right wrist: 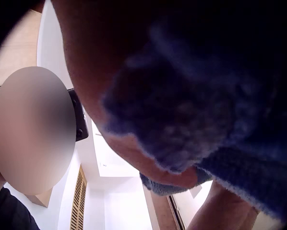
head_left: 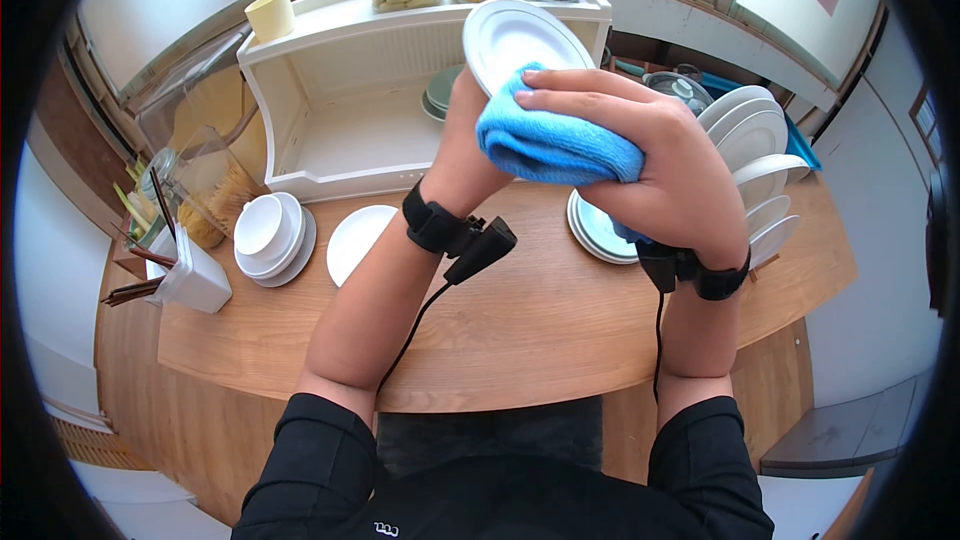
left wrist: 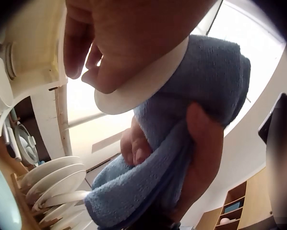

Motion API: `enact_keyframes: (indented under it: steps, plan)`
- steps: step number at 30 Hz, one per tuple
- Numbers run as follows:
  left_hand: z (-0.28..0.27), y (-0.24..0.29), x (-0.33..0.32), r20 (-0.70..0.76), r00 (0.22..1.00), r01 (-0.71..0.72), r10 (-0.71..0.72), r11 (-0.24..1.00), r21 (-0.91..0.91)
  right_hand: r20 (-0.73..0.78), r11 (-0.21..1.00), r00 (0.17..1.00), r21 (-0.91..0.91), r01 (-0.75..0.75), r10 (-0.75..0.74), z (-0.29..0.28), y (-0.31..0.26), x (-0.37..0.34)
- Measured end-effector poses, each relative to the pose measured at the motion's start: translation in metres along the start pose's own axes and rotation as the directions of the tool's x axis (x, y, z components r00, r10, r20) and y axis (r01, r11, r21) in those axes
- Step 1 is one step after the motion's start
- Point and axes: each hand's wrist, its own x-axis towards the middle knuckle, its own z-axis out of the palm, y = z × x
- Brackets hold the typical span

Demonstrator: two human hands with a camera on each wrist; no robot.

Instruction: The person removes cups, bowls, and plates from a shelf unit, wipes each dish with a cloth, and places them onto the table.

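Right grip (head_left: 670, 165) is wrapped round a blue cloth (head_left: 555, 140) pressed on a white plate (head_left: 525, 40), left grip (head_left: 472, 145) has that plate clamped by its edge, all held up over the wooden surface (head_left: 520, 310), with racked plates (head_left: 750, 135) off right and a jar-topped shelf (head_left: 345, 130) behind, lol.

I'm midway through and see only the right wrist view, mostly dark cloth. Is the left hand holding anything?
Observer: Yes, the left hand grips a white plate, raised above the table.
Operator: Are any plates standing upright?
Observer: Yes, a row of upright plates at the table's right side.
Operator: What lies just left of the left forearm?
Observer: A round dish, flat on the tabletop.
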Motion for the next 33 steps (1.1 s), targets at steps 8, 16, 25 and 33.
enact_keyframes:
  steps: [8,16,25,33]
  plan:
    - [-0.002,-0.002,0.018,-0.016,0.961,0.275,-0.277,0.959,-0.064,-0.058,0.998,0.998,-0.066,-0.019,0.015,-0.023,0.019,-0.007]
    - [0.000,0.022,0.027,0.272,0.850,0.525,-0.451,0.696,-0.489,-0.165,0.988,0.974,0.029,-0.154,0.157,-0.026,0.046,-0.008]
    - [-0.006,0.013,0.022,0.492,0.857,0.514,-0.152,0.201,-0.834,-0.241,0.951,0.925,0.165,-0.261,0.295,-0.020,0.058,-0.011]
    - [0.000,0.026,0.026,0.458,0.770,0.577,-0.443,0.179,-0.797,-0.293,0.905,0.856,0.153,-0.397,0.425,-0.021,0.060,-0.007]
